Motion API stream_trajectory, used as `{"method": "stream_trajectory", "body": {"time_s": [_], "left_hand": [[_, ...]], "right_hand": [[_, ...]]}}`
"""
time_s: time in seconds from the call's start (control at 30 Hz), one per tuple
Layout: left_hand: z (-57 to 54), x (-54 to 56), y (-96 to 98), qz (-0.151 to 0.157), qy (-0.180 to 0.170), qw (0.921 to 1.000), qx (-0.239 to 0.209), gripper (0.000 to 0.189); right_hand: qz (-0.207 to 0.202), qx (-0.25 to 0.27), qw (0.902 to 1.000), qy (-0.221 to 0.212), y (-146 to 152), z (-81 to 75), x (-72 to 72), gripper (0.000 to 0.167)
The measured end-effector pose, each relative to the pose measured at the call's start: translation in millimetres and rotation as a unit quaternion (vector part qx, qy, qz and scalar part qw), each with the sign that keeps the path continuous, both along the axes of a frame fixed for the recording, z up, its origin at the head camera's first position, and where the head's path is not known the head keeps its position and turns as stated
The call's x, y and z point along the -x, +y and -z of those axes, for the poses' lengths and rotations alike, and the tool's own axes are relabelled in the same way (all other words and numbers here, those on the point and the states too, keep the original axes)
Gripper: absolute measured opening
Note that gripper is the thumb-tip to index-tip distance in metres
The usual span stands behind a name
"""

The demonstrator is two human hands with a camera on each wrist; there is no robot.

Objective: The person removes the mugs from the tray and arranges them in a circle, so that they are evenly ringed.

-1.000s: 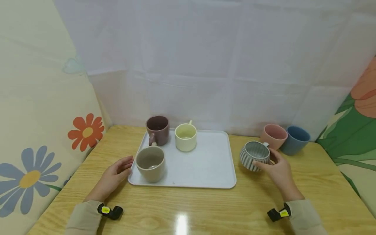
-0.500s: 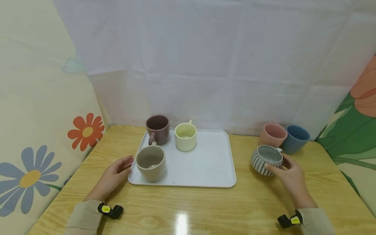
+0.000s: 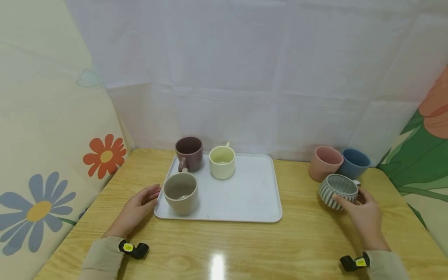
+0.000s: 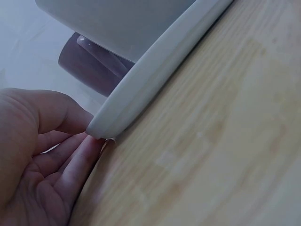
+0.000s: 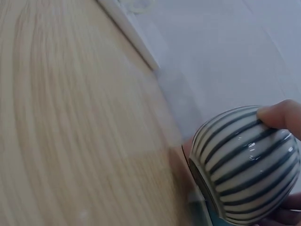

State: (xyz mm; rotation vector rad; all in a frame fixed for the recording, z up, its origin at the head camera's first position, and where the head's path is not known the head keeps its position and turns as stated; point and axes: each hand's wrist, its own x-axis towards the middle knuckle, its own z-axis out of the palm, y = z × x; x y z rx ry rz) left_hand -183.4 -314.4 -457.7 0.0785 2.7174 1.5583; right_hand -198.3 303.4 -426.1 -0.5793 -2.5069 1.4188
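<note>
Cup point(image 3: 330, 195), striped: right hand point(image 3: 365, 217) grips it, some fingers hidden. Tray point(image 3: 252, 190), white: left hand point(image 3: 137, 208) apparently pinches its corner, fingertips obscured. Blue cup point(image 3: 352, 169) stands partly behind pink cup point(image 3: 322, 169).

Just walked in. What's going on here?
A person is holding a striped cup in the right hand, apparently just above the table, right of the white tray and in front of a pink cup and a blue cup. The left hand has its fingers against the tray's left edge. On the tray stand a maroon mug, a pale yellow mug and a taupe mug.
</note>
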Motion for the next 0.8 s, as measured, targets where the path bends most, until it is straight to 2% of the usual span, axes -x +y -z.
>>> {"method": "stream_trajectory", "body": {"time_s": [0.2, 0.4, 0.63, 0.8], "left_hand": [[1.2, 0.5, -1.3, -0.001, -0.005, 1.0, 0.009, 0.054], [0.6, 0.7, -2.6, -0.004, 0.0, 0.9999, 0.016, 0.055], [1.9, 1.6, -0.8, -0.002, -0.005, 0.9999, 0.011, 0.055], [0.8, 0.9, -0.3, 0.0, -0.007, 1.0, 0.007, 0.055]], "right_hand": [[0.023, -0.001, 0.9997, 0.007, 10.5, 3.5, 1.5, 0.094], [0.04, 0.004, 0.9992, -0.005, 19.7, 6.5, 1.8, 0.096], [0.077, 0.027, 0.9966, -0.004, 32.4, 12.4, 0.9, 0.1], [0.102, 0.039, 0.994, 0.0, 37.7, 14.6, 0.3, 0.097]]}}
